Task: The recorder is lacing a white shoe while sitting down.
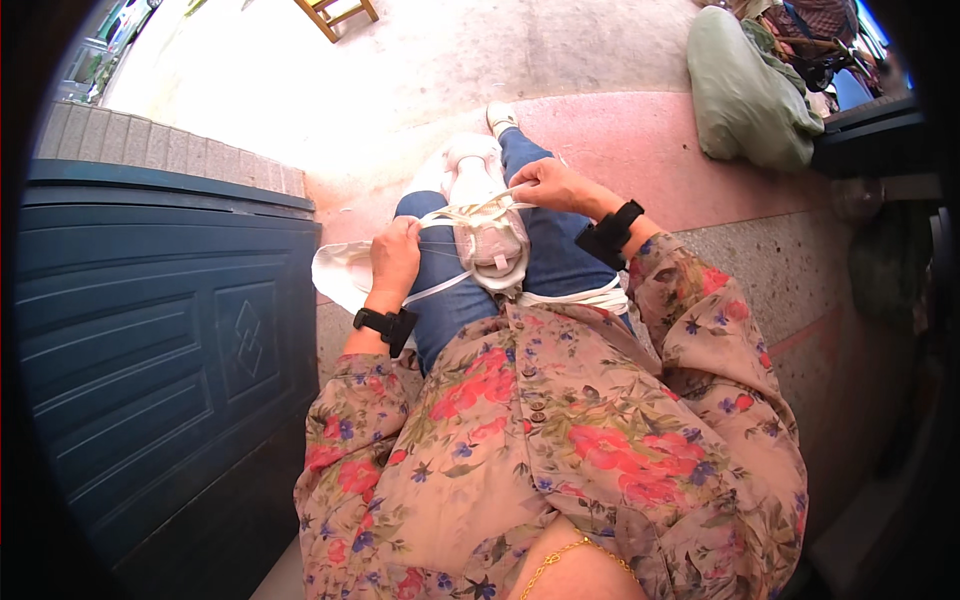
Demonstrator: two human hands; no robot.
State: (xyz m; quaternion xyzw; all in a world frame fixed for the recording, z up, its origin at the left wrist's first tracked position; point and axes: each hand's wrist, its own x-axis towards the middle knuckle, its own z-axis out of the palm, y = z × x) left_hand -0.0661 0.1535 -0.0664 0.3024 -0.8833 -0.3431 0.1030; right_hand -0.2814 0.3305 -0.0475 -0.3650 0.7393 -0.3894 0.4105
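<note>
A white shoe [492, 245] rests between my thighs, its opening toward me and its toe pointing away. Cream-white shoelaces [466, 213] cross over its upper part. My right hand [556, 188] pinches a lace just right of the shoe. On the other side, my left hand [396, 256] is closed with fingertips together on a lace end above my left thigh; a thin strand runs from there toward the shoe. More white laces [580, 297] lie in a bundle across my right thigh.
A white item [340, 275] of unclear kind sits left of my left leg. Beside it stands a blue panelled door [170, 350]. At the far right is a pale green sack [745, 95] near piled things; a wooden stool [338, 14] stands at the far edge.
</note>
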